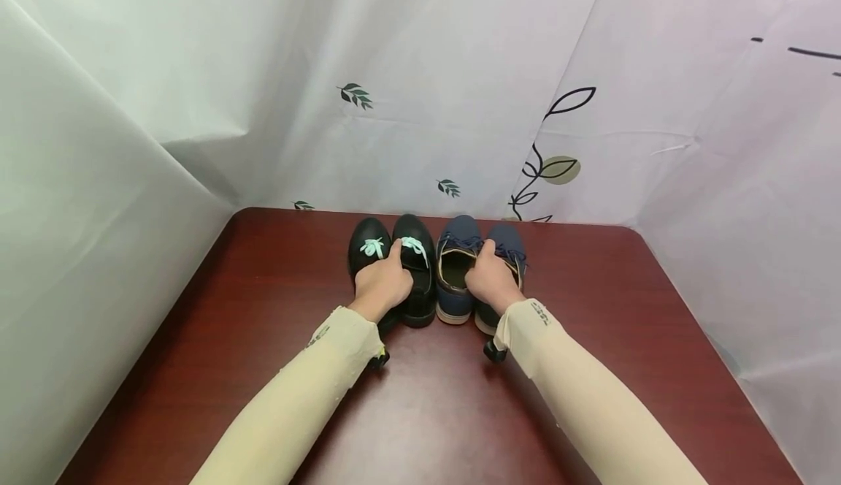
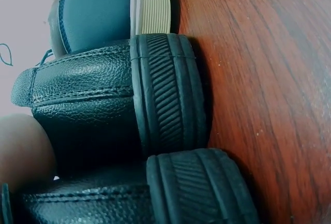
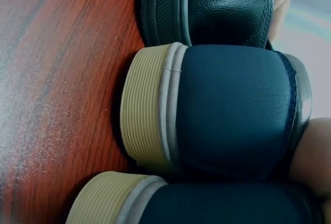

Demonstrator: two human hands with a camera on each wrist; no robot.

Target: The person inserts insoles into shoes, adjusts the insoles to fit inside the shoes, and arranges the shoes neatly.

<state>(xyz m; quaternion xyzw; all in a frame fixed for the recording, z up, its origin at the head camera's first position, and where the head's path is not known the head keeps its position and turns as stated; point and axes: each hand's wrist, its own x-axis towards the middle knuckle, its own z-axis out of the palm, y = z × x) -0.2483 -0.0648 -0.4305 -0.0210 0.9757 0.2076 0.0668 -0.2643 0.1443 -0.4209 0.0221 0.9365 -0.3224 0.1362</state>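
Observation:
Two black leather shoes with pale mint laces stand side by side, a left one (image 1: 361, 240) and a right one (image 1: 420, 304). My left hand (image 1: 383, 280) grips their adjoining inner sides, thumb in the right shoe's opening and index finger stretched toward its laces; the other fingers are hidden. Beside them is a pair of navy lace-up shoes with cream soles, a left one (image 1: 453, 304) and a right one (image 1: 504, 235). Over this pair, my right hand (image 1: 494, 280) holds the inner sides likewise, thumb at the left shoe's opening. All heels face me, resting on the table.
The dark red wooden table (image 1: 420, 412) reaches back to a white curtain (image 1: 420, 127) with leaf prints. White sheets also hang along the left and right sides. A dark strap piece (image 1: 494, 352) shows under my right wrist.

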